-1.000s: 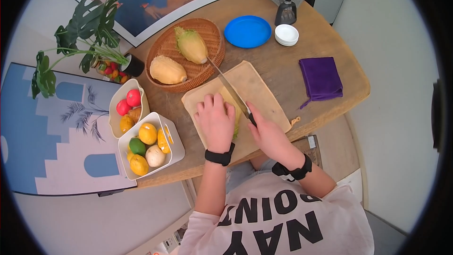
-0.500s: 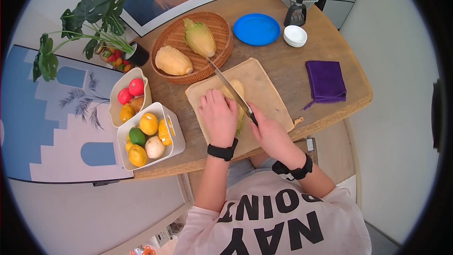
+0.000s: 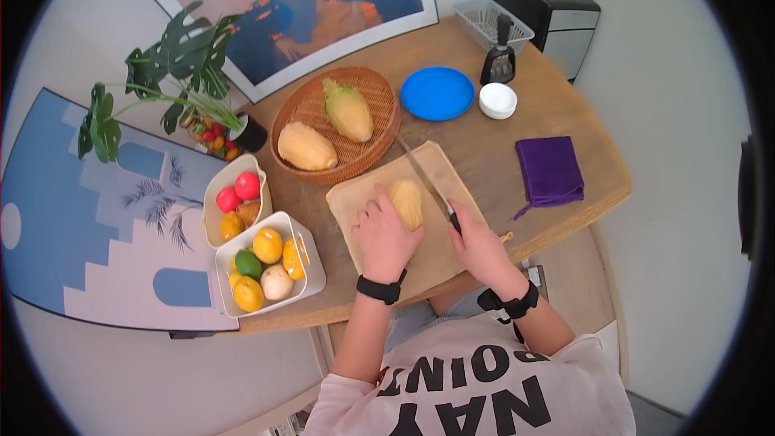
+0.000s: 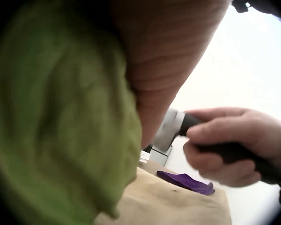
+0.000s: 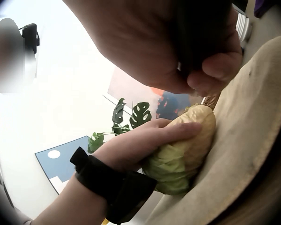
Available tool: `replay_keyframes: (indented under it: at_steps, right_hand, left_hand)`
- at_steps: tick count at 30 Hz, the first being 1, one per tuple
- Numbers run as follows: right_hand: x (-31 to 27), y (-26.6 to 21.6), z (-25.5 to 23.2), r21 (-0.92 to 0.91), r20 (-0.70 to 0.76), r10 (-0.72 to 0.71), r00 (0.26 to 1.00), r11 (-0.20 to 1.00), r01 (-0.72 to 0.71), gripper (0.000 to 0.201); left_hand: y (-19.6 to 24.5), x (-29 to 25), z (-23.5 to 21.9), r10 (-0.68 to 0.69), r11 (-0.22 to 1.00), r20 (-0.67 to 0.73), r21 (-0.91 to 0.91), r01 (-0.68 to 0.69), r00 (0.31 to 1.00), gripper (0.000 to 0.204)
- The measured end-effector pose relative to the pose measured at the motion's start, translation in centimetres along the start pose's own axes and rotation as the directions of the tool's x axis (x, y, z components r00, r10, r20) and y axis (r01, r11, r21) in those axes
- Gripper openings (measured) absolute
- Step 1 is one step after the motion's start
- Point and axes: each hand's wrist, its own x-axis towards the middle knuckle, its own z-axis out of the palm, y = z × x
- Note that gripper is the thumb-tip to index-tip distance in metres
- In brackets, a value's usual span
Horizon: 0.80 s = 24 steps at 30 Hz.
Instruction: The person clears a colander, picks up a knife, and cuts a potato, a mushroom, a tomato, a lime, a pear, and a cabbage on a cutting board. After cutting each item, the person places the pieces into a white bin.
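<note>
A pale yellow napa cabbage [image 3: 406, 203] lies on the wooden cutting board [image 3: 450, 171]. My left hand [image 3: 386, 234] holds it from the left, the thumb laid across it in the right wrist view. Its leafy green end [image 4: 61, 117] fills much of the left wrist view. In my right hand [image 3: 483, 252] is the black handle of a kitchen knife [image 3: 425, 171]. The long blade points away from me, just right of the cabbage, its tip near the woven basket.
The woven basket [image 3: 390, 145] holds two more cabbages. Left of the board stand two white bins [image 3: 316, 274] of fruit and vegetables. Farther back are a blue plate [image 3: 437, 94], white bowls [image 3: 498, 102] and a black utensil holder [image 3: 500, 64]. A purple cloth [image 3: 550, 170] lies at right.
The knife has shifted right, from over the cabbage to beside it. My left thumb has spread away from the fingers, so more of the cabbage shows. The head view has tilted.
</note>
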Motion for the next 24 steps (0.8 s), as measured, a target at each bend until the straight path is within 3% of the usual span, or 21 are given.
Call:
replay_keyframes:
  at_steps: [3,6,8,9,12,15,18,22,24]
  right_hand:
    - [0.0,2.6,1.4,-0.048,0.011,-0.015,1.000,0.999,0.016,0.050]
    - [0.1,3.2,1.6,-0.062,0.006,-0.038,0.999,0.997,0.038,0.047]
    - [-0.1,2.3,1.0,-0.060,0.077,0.010,0.997,0.998,-0.005,0.045]
    - [-0.2,2.4,1.3,-0.065,0.059,-0.006,0.998,0.998,0.010,0.044]
    - [0.0,2.8,2.2,-0.103,0.033,-0.039,0.999,0.994,0.042,0.042]
    - [-0.1,2.9,2.1,-0.141,0.045,-0.022,0.999,0.990,0.028,0.040]
    - [-0.4,2.8,1.8,-0.126,0.041,-0.032,0.999,0.991,0.037,0.041]
    - [-0.6,2.4,1.2,-0.098,0.054,-0.039,0.998,0.994,0.044,0.043]
    - [-1.1,2.3,1.1,-0.099,0.042,-0.076,0.996,0.992,0.079,0.045]
  left_hand:
    - [-0.3,1.0,-0.8,0.039,0.998,0.101,0.048,-0.044,0.994,0.104]
    - [-1.2,1.4,-3.7,0.115,0.972,-0.049,0.213,-0.102,0.992,0.101]
    - [-2.7,3.2,-5.7,0.323,0.912,-0.205,0.328,-0.246,0.924,0.095]
    - [-3.1,4.7,-6.8,0.363,0.886,-0.197,0.376,-0.271,0.911,0.086]
    - [-4.7,9.4,-9.0,0.613,0.707,-0.168,0.553,-0.441,0.772,0.072]
    - [-6.3,13.3,-9.5,0.692,0.604,-0.109,0.628,-0.491,0.713,0.055]
    - [-8.3,16.0,-7.9,0.733,0.585,-0.170,0.652,-0.483,0.659,0.044]
    - [-10.0,15.9,-5.5,0.680,0.602,-0.132,0.663,-0.446,0.721,0.044]
    - [-10.5,14.9,-4.2,0.631,0.679,-0.122,0.564,-0.470,0.766,0.050]
